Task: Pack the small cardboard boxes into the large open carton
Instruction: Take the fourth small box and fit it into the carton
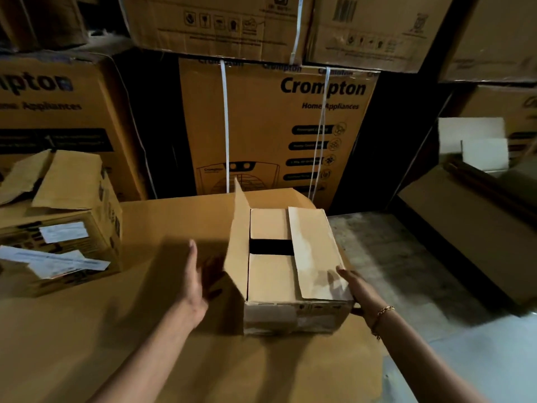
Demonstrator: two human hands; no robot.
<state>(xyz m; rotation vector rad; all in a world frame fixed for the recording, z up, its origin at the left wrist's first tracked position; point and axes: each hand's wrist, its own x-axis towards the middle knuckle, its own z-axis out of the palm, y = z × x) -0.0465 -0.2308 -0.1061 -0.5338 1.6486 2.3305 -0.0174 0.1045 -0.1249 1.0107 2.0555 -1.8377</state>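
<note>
A small cardboard box [270,283] sits on a broad flat cardboard surface [130,344] in front of me. Its left flap [239,242] stands upright, its right flap [316,254] is folded down, and a dark gap shows between the two inner flaps. My left hand [197,283] hovers with fingers spread beside the box's left wall, under the raised flap, slightly blurred. My right hand [359,289] is on the near right corner, with fingers over the flap's edge and the thumb on the side wall. An open carton [72,228] with white labels stands at the left.
Tall strapped "Crompton" cartons [261,126] are stacked behind the surface like a wall. Bare concrete floor [392,257] lies to the right of the box. A flattened cardboard sheet [465,228] leans at the far right, with white pieces [476,144] behind it.
</note>
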